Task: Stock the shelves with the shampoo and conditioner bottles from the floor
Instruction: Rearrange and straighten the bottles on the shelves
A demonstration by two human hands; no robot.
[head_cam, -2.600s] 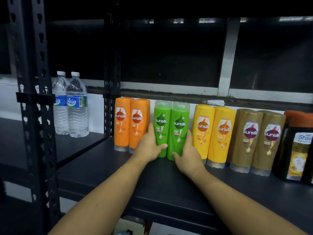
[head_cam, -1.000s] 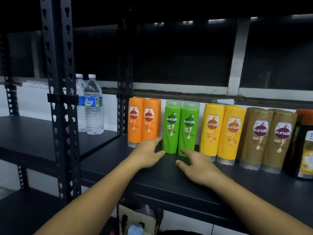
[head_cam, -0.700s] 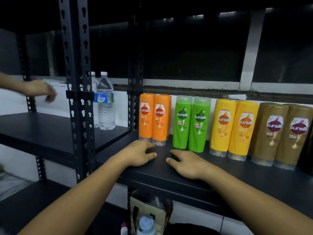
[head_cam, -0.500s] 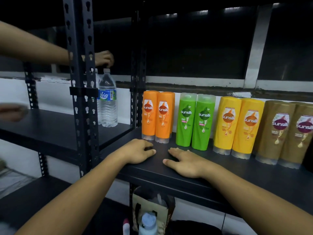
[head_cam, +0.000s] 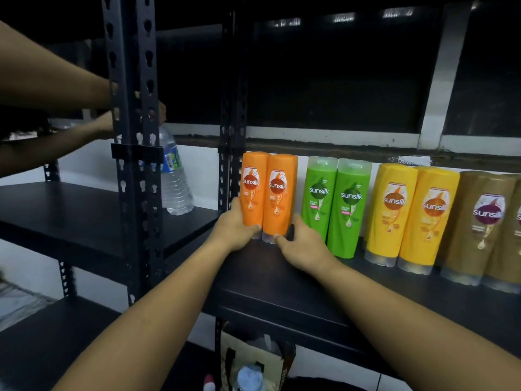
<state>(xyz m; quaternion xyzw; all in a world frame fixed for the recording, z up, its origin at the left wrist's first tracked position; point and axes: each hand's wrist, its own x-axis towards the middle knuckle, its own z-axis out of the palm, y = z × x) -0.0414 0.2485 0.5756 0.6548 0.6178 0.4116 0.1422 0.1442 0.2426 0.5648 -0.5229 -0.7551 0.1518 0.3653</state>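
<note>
Orange bottles (head_cam: 269, 193) between left hand (head_cam: 232, 231), right hand (head_cam: 303, 245); gripped?

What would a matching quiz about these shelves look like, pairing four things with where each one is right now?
Things
1. orange bottles
2. green bottles
3. water bottle
4. bag

Places
A. below the shelf that carries the coloured bottles
B. tilted on the side shelf
C. gripped between the left hand and the right hand
D. standing between the orange pair and the yellow bottles

Pairs: 1-C, 2-D, 3-B, 4-A
</note>
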